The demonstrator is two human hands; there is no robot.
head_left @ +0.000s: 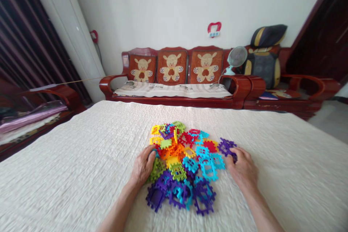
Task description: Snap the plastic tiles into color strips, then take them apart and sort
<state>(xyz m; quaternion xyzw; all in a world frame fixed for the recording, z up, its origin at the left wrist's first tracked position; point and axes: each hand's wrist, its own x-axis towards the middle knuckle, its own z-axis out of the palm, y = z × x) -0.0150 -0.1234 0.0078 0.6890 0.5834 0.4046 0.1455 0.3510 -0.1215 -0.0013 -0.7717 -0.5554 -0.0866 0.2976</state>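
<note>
A loose heap of colourful plastic interlocking building pieces (172,161) with notched edges, many shaped like window frames, lies on the cloth between my hands. At the heap's left edge, my left hand (143,165) has thumb and fingers closed around a blue piece (156,152), which is mostly hidden. Beside it lie green pieces (158,169). My right hand (242,166) grips a purple piece (226,146) between thumb and fingers, at the heap's right side. Light blue pieces (208,168) lie just left of that hand. Several purple pieces (156,196) form the near edge.
A cream quilted cloth (81,152) covers the table. Behind stands a red wooden sofa (174,102) with bear cushions (172,67). A small fan (237,57) stands by its right arm, near a chair with a massage cushion (263,67). Another wooden seat (71,98) is at left.
</note>
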